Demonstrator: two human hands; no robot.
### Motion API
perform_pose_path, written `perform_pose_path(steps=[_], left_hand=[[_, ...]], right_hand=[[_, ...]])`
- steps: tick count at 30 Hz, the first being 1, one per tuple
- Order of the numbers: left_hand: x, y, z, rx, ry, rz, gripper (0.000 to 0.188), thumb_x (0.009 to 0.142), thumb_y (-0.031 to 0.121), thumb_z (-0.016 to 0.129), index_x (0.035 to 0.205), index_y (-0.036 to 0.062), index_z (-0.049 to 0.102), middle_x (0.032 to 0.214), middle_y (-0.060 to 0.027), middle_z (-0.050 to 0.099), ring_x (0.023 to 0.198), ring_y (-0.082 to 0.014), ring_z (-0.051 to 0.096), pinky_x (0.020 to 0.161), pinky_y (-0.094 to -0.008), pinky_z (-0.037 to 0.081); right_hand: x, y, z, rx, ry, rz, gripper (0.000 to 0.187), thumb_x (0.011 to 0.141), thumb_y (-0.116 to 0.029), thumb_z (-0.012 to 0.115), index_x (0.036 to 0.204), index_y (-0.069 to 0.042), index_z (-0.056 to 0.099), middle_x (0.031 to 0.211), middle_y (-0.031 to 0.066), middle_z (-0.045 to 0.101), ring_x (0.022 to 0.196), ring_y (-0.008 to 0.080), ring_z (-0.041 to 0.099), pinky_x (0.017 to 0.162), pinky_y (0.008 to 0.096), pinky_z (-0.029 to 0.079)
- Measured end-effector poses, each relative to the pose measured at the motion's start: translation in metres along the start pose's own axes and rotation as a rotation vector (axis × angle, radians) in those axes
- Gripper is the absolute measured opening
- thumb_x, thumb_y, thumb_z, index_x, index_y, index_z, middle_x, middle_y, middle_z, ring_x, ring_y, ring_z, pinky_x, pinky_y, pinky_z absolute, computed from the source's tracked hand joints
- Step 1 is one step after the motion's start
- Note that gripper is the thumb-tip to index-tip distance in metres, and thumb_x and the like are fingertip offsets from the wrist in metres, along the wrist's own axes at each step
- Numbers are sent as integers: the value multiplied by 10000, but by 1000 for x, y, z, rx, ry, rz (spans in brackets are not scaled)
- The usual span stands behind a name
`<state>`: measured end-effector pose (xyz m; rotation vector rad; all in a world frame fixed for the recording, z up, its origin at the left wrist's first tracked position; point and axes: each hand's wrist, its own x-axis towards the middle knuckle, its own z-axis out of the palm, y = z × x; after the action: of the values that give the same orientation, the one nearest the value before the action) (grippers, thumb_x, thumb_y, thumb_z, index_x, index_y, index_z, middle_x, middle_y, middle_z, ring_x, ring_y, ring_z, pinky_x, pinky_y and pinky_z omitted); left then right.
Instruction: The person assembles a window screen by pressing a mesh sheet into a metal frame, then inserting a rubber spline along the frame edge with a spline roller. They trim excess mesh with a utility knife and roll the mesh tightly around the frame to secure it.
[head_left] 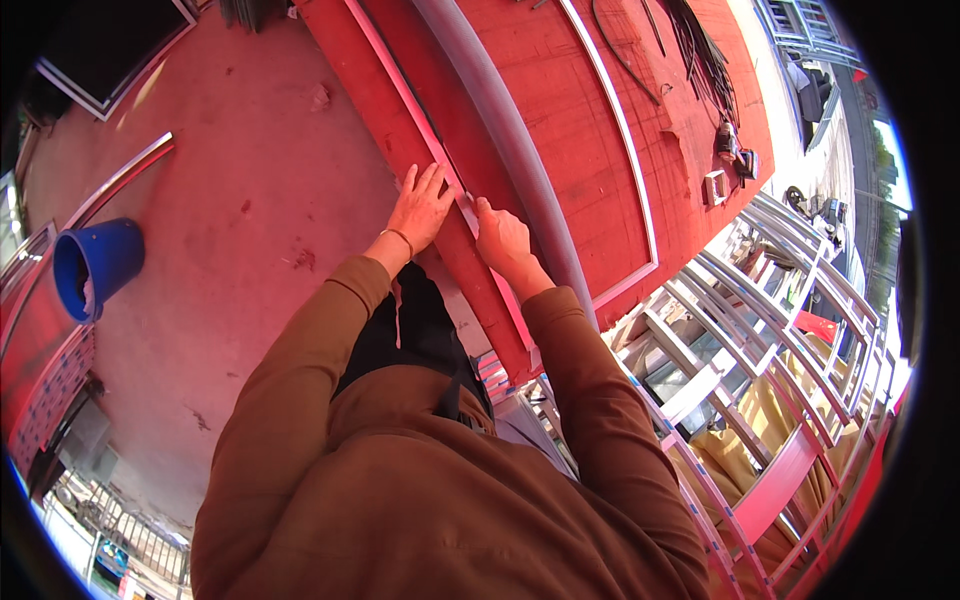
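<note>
At the pale strip [400, 85], the left hand [421, 208] rests loosely spread — the right hand [503, 240] curls, its hold unclear.

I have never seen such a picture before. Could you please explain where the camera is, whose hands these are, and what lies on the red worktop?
No robot here: a person works with two bare hands. A wide fisheye camera on the head looks down, so straight edges bend. The left hand rests, fingers spread, at a long pale strip; the right hand is curled beside it, and whether it holds something is unclear. The red worktop also carries a grey tube, a white frame, dark strips and a power drill.
</note>
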<state>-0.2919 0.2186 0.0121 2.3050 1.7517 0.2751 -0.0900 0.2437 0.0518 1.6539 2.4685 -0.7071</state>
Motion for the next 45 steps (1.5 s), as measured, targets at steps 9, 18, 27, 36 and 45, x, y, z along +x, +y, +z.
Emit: perform_pose_path(steps=[9,18,27,36,45], left_hand=[[-11,-2,2,-50,-21,-72,462,1015,143,603,1474,108,640,1700,-211,437,1592,-349,400,1321,-606,257],[-11,-13,-7,-91,-30,-36,495,983,111,624,1477,130,648,1665,-156,483,1573,-313,425,1319,-609,267],[3,-18,-19,-82,-73,27,477,997,118,611,1472,127,650,1614,-159,506,1522,-320,463,1321,-608,265],[73,-112,-77,-37,135,-2,489,967,81,602,1440,-44,614,1517,-177,576,1499,-332,482,1328,-525,297],[120,-233,-92,-16,73,137,433,972,74,576,1388,-20,646,1480,-221,585,1504,-376,478,1335,-515,311]], right_hand=[[-36,-7,-10,-168,-137,-7,356,970,-57,581,1310,32,633,888,274,766,862,468,778,730,570,609],[76,-38,-14,-15,26,-118,328,1032,-126,558,1340,-33,625,917,277,766,885,491,759,747,595,595],[-82,49,-35,-117,-484,99,261,1060,-223,558,1161,-61,736,946,266,770,924,474,761,808,591,602],[26,-10,-75,203,-167,173,427,1038,-229,660,1452,-128,666,1093,261,779,1049,475,745,917,577,593],[148,-121,-101,355,-94,256,458,1040,-179,670,1484,-69,646,1225,307,739,1160,485,710,1010,540,562]])
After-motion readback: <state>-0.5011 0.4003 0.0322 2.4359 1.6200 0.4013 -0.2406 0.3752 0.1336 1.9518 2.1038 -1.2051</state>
